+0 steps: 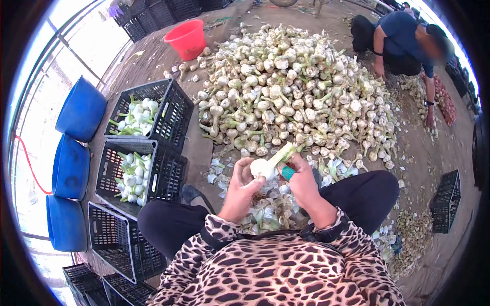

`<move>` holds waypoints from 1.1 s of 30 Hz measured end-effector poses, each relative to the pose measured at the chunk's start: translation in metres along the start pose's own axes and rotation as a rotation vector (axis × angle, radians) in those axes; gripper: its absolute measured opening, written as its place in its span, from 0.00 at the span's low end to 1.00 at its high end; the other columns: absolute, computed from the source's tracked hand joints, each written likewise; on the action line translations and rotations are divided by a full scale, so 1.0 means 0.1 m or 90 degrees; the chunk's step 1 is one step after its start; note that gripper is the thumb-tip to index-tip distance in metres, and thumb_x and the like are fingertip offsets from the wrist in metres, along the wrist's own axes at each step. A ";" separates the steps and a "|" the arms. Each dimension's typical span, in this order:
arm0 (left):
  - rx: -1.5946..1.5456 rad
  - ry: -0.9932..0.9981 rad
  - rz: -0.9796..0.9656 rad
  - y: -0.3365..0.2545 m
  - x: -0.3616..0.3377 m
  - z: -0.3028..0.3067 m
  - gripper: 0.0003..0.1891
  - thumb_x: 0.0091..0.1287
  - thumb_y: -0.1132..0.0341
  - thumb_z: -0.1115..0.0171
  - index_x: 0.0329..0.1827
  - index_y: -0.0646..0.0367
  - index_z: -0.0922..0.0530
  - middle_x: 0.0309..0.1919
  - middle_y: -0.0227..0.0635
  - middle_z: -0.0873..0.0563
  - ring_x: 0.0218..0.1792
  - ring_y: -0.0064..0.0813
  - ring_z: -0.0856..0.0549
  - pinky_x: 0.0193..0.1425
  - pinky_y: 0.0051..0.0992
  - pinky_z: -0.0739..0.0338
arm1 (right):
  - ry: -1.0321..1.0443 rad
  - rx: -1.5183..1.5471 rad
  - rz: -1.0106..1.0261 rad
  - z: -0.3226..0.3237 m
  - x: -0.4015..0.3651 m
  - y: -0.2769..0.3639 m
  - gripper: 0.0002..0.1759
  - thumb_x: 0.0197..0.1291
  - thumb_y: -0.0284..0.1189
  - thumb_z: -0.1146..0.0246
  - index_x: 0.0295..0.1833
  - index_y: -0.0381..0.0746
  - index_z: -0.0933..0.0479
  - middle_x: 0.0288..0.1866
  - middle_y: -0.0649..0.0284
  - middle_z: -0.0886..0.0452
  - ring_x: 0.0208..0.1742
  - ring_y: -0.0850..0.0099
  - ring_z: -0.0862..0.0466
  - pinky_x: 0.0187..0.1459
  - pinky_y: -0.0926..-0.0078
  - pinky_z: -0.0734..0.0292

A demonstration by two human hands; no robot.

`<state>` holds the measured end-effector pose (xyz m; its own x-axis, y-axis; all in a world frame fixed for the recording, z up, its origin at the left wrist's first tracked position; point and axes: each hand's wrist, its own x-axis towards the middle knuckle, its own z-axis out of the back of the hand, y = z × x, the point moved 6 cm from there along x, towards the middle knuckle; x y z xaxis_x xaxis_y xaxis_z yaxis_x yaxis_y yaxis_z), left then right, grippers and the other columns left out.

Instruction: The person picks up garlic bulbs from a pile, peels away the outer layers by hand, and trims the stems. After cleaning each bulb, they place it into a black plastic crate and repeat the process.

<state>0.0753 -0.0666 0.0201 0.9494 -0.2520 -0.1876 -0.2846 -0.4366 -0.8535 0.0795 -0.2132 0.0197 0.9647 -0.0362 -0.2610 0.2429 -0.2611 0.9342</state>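
A white garlic bulb [261, 168] with a thick pale green stem [284, 153] is held in front of me, above my lap. My left hand [239, 192] is closed around the bulb's left and lower side, its thumb pressing on the skin. At the base of the stem, my right hand [304, 187] grips the same garlic from the right. A green band [288, 173] wraps one of its digits. Below both hands, loose papery garlic skins [270, 211] litter the ground between my knees. Whether the right hand also holds a small tool is hidden.
A large heap of unpeeled garlic [291, 92] lies ahead. On the left stand black crates [171, 117] holding cleaned white bulbs, blue tubs [71, 166] and a red basin [186, 43]. A co-worker [403, 43] crouches at the far right, near a red mesh sack [445, 102].
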 end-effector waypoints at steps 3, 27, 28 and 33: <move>-0.029 -0.015 0.018 0.13 0.02 0.08 0.25 0.63 0.71 0.38 0.61 0.57 0.38 0.53 0.33 0.25 0.52 0.25 0.23 0.54 0.25 0.26 | -0.032 -0.130 0.159 0.00 0.03 -0.08 0.15 0.62 0.22 0.40 0.55 0.36 0.24 0.39 0.68 0.18 0.37 0.84 0.24 0.38 0.83 0.28; -0.209 0.035 0.081 0.03 -0.07 0.09 0.24 0.65 0.57 0.43 0.61 0.55 0.34 0.54 0.35 0.23 0.54 0.30 0.23 0.54 0.29 0.27 | 0.248 -0.773 0.216 0.05 -0.06 0.05 0.27 0.52 0.27 0.35 0.59 0.39 0.32 0.43 0.49 0.19 0.45 0.50 0.20 0.47 0.59 0.24; -0.207 0.027 0.064 0.05 -0.05 0.14 0.23 0.67 0.55 0.45 0.62 0.55 0.34 0.54 0.35 0.23 0.54 0.29 0.23 0.55 0.29 0.28 | 0.246 -0.689 0.288 0.00 -0.10 0.10 0.23 0.51 0.28 0.34 0.54 0.38 0.27 0.43 0.52 0.19 0.45 0.51 0.19 0.45 0.59 0.24; -0.163 -0.003 0.095 0.13 -0.07 0.17 0.22 0.71 0.52 0.51 0.62 0.54 0.34 0.54 0.34 0.23 0.54 0.28 0.23 0.55 0.29 0.28 | 0.116 -0.451 0.394 -0.31 -0.15 0.54 0.12 0.53 0.26 0.34 0.44 0.37 0.22 0.40 0.54 0.19 0.42 0.58 0.18 0.42 0.68 0.23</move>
<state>0.0671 -0.0553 0.0022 0.8950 -0.3262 -0.3042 -0.4447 -0.5984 -0.6664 0.0811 -0.1972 0.0813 0.9294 0.1937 0.3143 -0.3674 0.4005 0.8394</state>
